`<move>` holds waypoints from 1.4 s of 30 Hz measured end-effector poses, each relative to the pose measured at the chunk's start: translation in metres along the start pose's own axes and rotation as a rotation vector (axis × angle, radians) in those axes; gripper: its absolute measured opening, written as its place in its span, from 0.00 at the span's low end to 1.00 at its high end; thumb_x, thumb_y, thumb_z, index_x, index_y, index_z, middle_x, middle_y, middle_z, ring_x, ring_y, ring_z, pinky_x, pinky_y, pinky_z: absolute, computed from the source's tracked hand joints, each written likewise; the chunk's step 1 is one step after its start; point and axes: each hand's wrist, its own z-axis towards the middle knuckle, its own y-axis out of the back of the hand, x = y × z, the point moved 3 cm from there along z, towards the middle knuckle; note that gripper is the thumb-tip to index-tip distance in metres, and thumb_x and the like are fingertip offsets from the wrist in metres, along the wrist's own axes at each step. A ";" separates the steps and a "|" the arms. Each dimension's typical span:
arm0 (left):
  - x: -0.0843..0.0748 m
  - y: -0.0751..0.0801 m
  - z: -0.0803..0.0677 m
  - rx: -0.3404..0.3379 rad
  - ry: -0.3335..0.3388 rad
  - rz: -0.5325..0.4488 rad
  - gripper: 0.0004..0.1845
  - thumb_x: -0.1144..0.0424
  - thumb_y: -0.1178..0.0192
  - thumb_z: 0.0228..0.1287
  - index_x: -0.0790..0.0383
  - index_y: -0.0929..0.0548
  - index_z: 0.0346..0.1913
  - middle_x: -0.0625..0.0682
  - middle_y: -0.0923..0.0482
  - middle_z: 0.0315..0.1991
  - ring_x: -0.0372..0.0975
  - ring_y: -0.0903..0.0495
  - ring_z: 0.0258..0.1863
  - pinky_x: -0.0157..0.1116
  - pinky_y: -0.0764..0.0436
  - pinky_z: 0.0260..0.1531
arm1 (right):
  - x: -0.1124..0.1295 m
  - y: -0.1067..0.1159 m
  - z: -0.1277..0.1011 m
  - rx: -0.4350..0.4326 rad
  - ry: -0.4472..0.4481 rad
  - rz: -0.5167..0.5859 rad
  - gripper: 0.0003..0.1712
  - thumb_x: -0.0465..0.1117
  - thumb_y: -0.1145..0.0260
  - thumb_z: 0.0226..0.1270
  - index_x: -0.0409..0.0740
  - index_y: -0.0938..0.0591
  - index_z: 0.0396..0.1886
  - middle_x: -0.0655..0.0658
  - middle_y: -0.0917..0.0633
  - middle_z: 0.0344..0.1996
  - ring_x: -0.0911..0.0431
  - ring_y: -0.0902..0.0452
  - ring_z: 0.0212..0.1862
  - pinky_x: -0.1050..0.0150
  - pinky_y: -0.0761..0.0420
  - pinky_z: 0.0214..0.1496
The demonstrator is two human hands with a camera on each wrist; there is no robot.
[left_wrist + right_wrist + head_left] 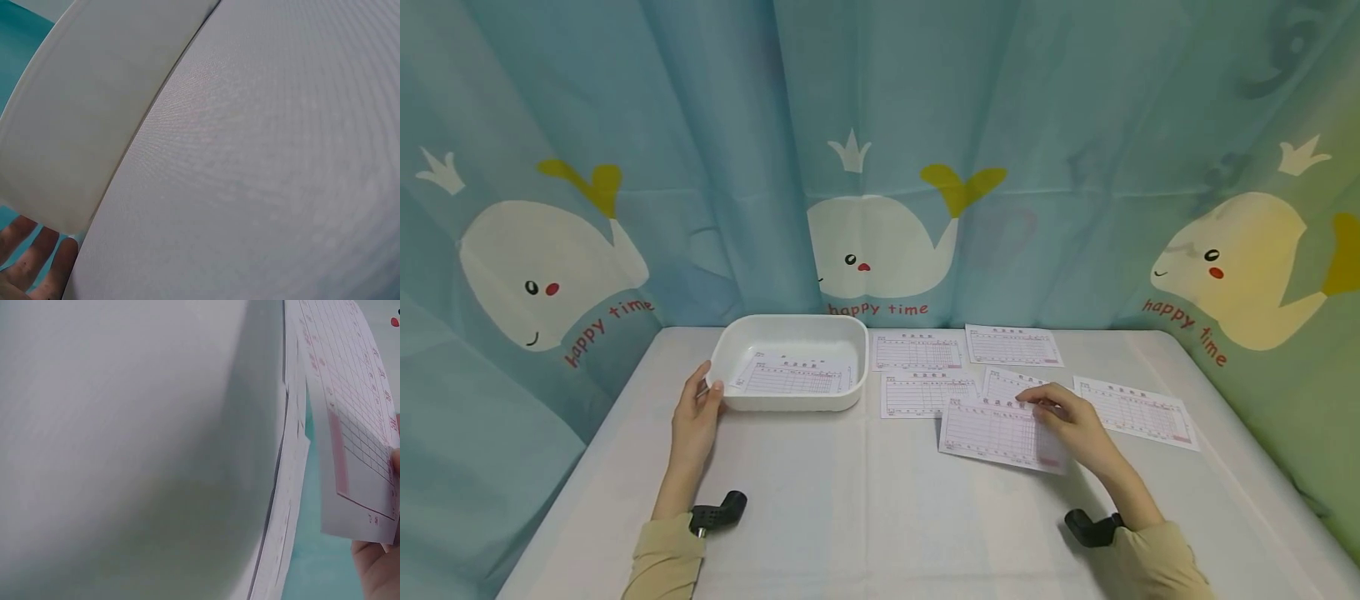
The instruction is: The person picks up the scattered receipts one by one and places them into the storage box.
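Observation:
At the left end of the white plastic tub (790, 403), my left hand (696, 410) rests its fingers against the outer wall, with the thumb at the front corner. The left wrist view shows the spread fingers (59, 265) right at the tub's end. Printed receipt slips (797, 377) lie inside the tub. My right hand (1071, 423) pinches another receipt slip (996, 433) by its upper right part, holding it tilted above the table. In the right wrist view this slip (350, 425) hangs slightly bowed, and the thumb shows at its edge.
Several similar slips lie behind and beside the right hand: a back-right slip (1013, 346), a far-right one (1138, 412), a front-left one (921, 395) and a back-left one (917, 352). One slip (1006, 382) is partly covered. A whale-print curtain (880, 108) borders the white table (820, 517).

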 end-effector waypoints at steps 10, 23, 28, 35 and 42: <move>-0.001 0.001 -0.001 0.002 -0.021 -0.030 0.30 0.51 0.56 0.75 0.51 0.47 0.76 0.62 0.41 0.73 0.54 0.34 0.69 0.05 0.35 0.40 | 0.015 -0.015 0.018 -0.057 -0.008 0.129 0.14 0.26 0.42 0.66 0.39 0.17 0.47 0.38 0.18 0.46 0.70 0.28 0.44 0.84 0.28 0.45; -0.002 0.000 -0.001 0.012 -0.016 -0.011 0.30 0.51 0.56 0.76 0.50 0.48 0.76 0.61 0.41 0.73 0.52 0.34 0.69 0.17 0.29 0.53 | 0.026 -0.033 0.043 -0.096 -0.035 0.178 0.14 0.25 0.44 0.65 0.37 0.17 0.46 0.38 0.18 0.47 0.67 0.28 0.44 0.83 0.29 0.45; -0.001 0.000 -0.001 0.008 -0.012 -0.010 0.30 0.50 0.56 0.75 0.51 0.47 0.76 0.61 0.41 0.73 0.53 0.34 0.69 0.13 0.30 0.50 | 0.030 -0.041 0.054 -0.084 -0.043 0.195 0.14 0.26 0.44 0.66 0.37 0.17 0.47 0.38 0.19 0.47 0.66 0.29 0.44 0.81 0.29 0.44; -0.002 -0.001 -0.001 0.005 -0.008 -0.019 0.31 0.49 0.55 0.75 0.50 0.47 0.76 0.61 0.41 0.73 0.53 0.35 0.69 0.05 0.36 0.40 | 0.037 -0.050 0.071 -0.077 -0.080 0.210 0.14 0.28 0.44 0.68 0.39 0.17 0.48 0.39 0.18 0.49 0.60 0.28 0.46 0.80 0.29 0.46; -0.003 0.000 -0.001 0.005 -0.001 0.014 0.30 0.49 0.56 0.75 0.49 0.47 0.76 0.60 0.41 0.73 0.52 0.34 0.69 0.18 0.29 0.53 | 0.043 -0.062 0.086 -0.091 -0.118 0.246 0.14 0.28 0.44 0.68 0.38 0.18 0.49 0.38 0.18 0.50 0.57 0.28 0.46 0.77 0.29 0.46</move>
